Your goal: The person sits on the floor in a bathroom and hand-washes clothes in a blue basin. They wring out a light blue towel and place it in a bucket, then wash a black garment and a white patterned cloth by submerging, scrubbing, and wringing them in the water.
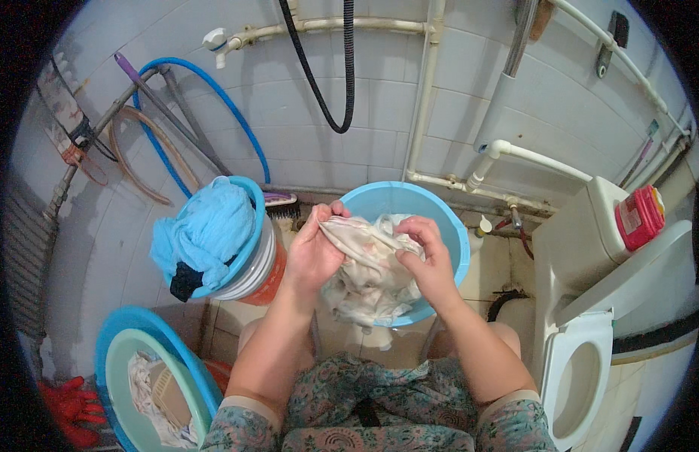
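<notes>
A wet white cloth (372, 282) with faint stains hangs bunched over a light blue basin (461, 245), its lower folds inside the basin. Its upper left end is gripped by my left hand (317, 252), with the thumb and fingers closed on the fabric and the palm turned up. My right hand (434, 264) is at the cloth's right side, fingers curled and thumb against the folds. More pale fabric lies in the basin behind the cloth. What the fabric covers at the basin's bottom is hidden.
At left, light blue fabric (217, 218) fills a blue basin on a bucket (270, 275). Nearer stand nested tubs (112, 354) with cloths and a beige scoop (171, 395); red gloves (72, 407) lie beside them. A toilet (579, 264) stands right, and pipes (507, 151) line the wall.
</notes>
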`<state>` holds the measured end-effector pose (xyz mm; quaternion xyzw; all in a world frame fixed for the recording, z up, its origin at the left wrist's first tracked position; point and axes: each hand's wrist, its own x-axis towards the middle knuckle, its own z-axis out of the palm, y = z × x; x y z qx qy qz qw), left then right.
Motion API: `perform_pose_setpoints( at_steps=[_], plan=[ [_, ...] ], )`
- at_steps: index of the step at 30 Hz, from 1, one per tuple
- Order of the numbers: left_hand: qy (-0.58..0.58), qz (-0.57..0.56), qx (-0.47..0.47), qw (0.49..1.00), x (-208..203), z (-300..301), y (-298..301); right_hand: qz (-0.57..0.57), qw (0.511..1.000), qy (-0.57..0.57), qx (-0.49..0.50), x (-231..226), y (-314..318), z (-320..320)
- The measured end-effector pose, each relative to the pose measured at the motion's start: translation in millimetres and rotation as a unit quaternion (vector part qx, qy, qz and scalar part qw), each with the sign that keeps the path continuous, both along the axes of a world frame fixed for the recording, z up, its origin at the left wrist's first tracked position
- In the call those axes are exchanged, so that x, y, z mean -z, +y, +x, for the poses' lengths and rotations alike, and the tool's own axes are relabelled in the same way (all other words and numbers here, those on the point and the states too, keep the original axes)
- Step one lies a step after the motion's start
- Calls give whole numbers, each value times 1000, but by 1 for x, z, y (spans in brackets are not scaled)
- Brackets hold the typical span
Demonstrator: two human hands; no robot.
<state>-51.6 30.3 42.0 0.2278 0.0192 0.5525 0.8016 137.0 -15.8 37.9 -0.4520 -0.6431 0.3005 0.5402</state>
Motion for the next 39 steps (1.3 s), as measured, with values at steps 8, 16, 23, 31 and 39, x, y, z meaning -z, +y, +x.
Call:
perform_pose_setpoints(
  at_steps=[8, 16, 23, 31, 39],
  plan=[
    [61, 144, 76, 985, 0, -1, 0, -230, 973, 1, -33, 3, 7, 0],
    [439, 221, -188, 850, -6, 8, -13, -223, 913, 337, -55, -37, 5, 15],
    [486, 118, 6, 866, 8, 28, -18, 63, 987, -150, -11, -24, 25, 25],
    [113, -87, -56, 988, 13, 8, 0, -406, 913, 31, 22, -6, 13, 23],
    [540, 254, 303, 743, 10, -2, -15, -352, 892, 284, -15, 10, 11, 16]
  ],
)
